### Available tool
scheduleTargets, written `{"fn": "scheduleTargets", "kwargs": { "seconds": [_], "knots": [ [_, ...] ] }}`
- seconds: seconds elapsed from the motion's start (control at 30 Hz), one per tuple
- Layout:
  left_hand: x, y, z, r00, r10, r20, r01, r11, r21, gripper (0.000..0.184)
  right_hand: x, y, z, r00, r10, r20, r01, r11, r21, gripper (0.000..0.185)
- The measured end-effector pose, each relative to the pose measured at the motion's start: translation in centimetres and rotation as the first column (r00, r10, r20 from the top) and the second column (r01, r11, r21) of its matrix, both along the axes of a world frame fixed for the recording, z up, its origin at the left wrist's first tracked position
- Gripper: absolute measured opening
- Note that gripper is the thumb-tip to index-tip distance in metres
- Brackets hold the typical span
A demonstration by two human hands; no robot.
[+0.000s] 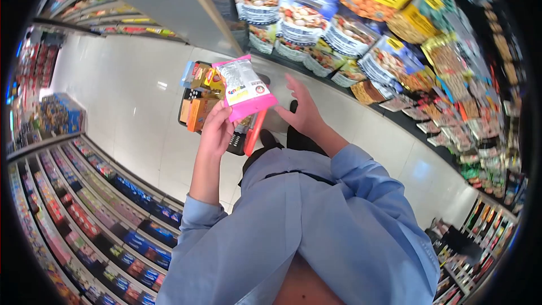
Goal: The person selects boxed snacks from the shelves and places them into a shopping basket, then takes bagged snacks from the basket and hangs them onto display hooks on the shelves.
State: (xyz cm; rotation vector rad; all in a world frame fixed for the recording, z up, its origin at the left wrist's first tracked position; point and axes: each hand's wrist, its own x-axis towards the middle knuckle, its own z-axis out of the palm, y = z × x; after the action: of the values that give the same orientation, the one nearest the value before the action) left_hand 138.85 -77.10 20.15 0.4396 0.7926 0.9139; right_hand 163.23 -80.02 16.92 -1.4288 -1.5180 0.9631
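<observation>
My left hand (216, 128) grips the lower left corner of a pink snack bag (244, 87), whose printed white and silver panel faces up. The bag is held above a black shopping basket (237, 144) with a red handle (255, 133). To the right of the bag, my right hand (301, 107) is open, fingers apart, holding nothing. Inside the basket, partly hidden by the bag and my left hand, are an orange box (201, 114) and several other packages.
Bagged nuts (303, 17) and other snack packs fill the shelf at the upper right. Rows of small packaged goods (84, 220) line the shelf at the lower left. A tiled floor (130, 96) runs between them. A beige shelf end panel (164, 0) stands ahead.
</observation>
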Motion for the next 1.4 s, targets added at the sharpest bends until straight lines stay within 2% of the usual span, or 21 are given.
{"fn": "scheduleTargets", "kwargs": {
  "seconds": [0.07, 0.13, 0.27, 0.37, 0.47, 0.5, 0.57, 0.6, 0.63, 0.67, 0.7, 0.73, 0.77, 0.8, 0.83, 0.93, 0.97, 1.07, 1.2, 1.4],
  "knots": [
    [0.6, -2.1, 1.3, 0.996, -0.081, 0.030, 0.081, 0.996, 0.027, 0.043, 1.0, -1.7, 3.0, 0.999, 0.000, 0.037, -0.002, 0.997, 0.074, 0.074],
    [1.6, -3.7, 1.5, 0.964, -0.244, 0.107, 0.241, 0.970, 0.043, 0.046, 2.5, -3.9, 5.0, 0.989, 0.065, 0.131, -0.081, 0.989, 0.121, 0.067],
    [7.8, -7.5, 5.6, 0.917, -0.323, 0.234, 0.339, 0.940, -0.033, 0.050, 6.7, -9.4, 5.8, 0.963, 0.122, 0.241, -0.173, 0.964, 0.204, 0.050],
    [12.0, -9.9, 6.3, 0.864, -0.436, 0.250, 0.457, 0.889, -0.028, 0.044, 10.4, -14.5, 7.0, 0.988, 0.002, 0.154, -0.031, 0.981, 0.191, 0.047],
    [17.6, -12.3, 6.6, 0.799, -0.543, 0.257, 0.560, 0.828, 0.009, 0.039, 14.5, -19.4, 8.7, 0.995, -0.104, -0.005, 0.103, 0.982, 0.160, 0.047],
    [19.7, -13.3, 6.5, 0.785, -0.568, 0.246, 0.584, 0.812, 0.014, 0.039, 16.4, -20.8, 9.1, 0.991, -0.107, 0.076, 0.087, 0.971, 0.224, 0.045],
    [24.6, -15.5, 7.0, 0.773, -0.584, 0.248, 0.602, 0.798, 0.004, 0.034, 20.5, -23.5, 9.2, 0.990, -0.117, 0.083, 0.089, 0.955, 0.283, 0.041],
    [26.6, -16.0, 6.3, 0.714, -0.642, 0.280, 0.639, 0.761, 0.115, 0.033, 22.6, -24.9, 9.0, 0.988, -0.129, 0.082, 0.097, 0.944, 0.315, 0.039],
    [30.9, -16.7, 5.1, 0.630, -0.721, 0.290, 0.682, 0.691, 0.240, 0.032, 26.5, -27.3, 9.3, 0.974, -0.229, 0.004, 0.211, 0.903, 0.374, 0.028],
    [32.6, -17.2, 3.6, 0.553, -0.777, 0.301, 0.701, 0.629, 0.337, 0.032, 28.4, -28.8, 9.6, 0.949, -0.274, -0.156, 0.307, 0.919, 0.249, 0.026],
    [34.9, -19.0, 6.6, 0.719, -0.661, -0.213, 0.691, 0.647, 0.323, 0.037, 29.9, -30.3, 11.1, 0.889, -0.334, -0.313, 0.381, 0.919, 0.102, 0.025],
    [37.2, -20.5, 8.7, 0.743, -0.548, -0.385, 0.669, 0.572, 0.475, 0.038, 31.5, -31.7, 12.0, 0.794, -0.403, -0.455, 0.427, 0.903, -0.055, 0.025],
    [39.7, -21.6, 10.6, 0.761, -0.396, -0.513, 0.648, 0.453, 0.612, 0.039, 33.2, -32.6, 11.6, 0.782, -0.418, -0.462, 0.471, 0.882, -0.001, 0.027],
    [42.2, -22.6, 12.5, 0.782, -0.216, -0.585, 0.623, 0.299, 0.722, 0.040, 34.8, -33.6, 12.3, 0.767, -0.431, -0.475, 0.483, 0.876, -0.013, 0.028],
    [44.3, -23.7, 14.3, 0.790, -0.225, -0.570, 0.613, 0.290, 0.735, 0.039, 36.1, -34.5, 13.7, 0.757, -0.440, -0.483, 0.490, 0.872, -0.026, 0.028],
    [49.2, -24.6, 14.4, 0.700, -0.385, -0.602, 0.699, 0.195, 0.688, 0.030, 39.0, -36.9, 16.3, 0.727, -0.441, -0.526, 0.501, 0.865, -0.032, 0.028],
    [50.6, -24.9, 14.4, 0.661, -0.394, -0.639, 0.746, 0.252, 0.616, 0.018, 39.8, -37.5, 17.0, 0.712, -0.440, -0.547, 0.497, 0.867, -0.050, 0.027],
    [54.3, -26.6, 15.4, 0.676, -0.569, -0.469, 0.731, 0.434, 0.527, 0.016, 41.9, -38.7, 17.6, 0.614, -0.448, -0.650, 0.551, 0.833, -0.053, 0.024],
    [57.8, -26.9, 14.7, 0.629, -0.662, -0.407, 0.772, 0.470, 0.429, 0.021, 44.2, -39.6, 17.3, 0.497, -0.473, -0.728, 0.632, 0.772, -0.070, 0.021],
    [62.7, -25.2, 13.2, 0.619, -0.749, -0.234, 0.772, 0.527, 0.355, 0.028, 48.5, -38.5, 16.4, 0.486, -0.528, -0.696, 0.668, 0.739, -0.094, 0.022]
  ]
}}
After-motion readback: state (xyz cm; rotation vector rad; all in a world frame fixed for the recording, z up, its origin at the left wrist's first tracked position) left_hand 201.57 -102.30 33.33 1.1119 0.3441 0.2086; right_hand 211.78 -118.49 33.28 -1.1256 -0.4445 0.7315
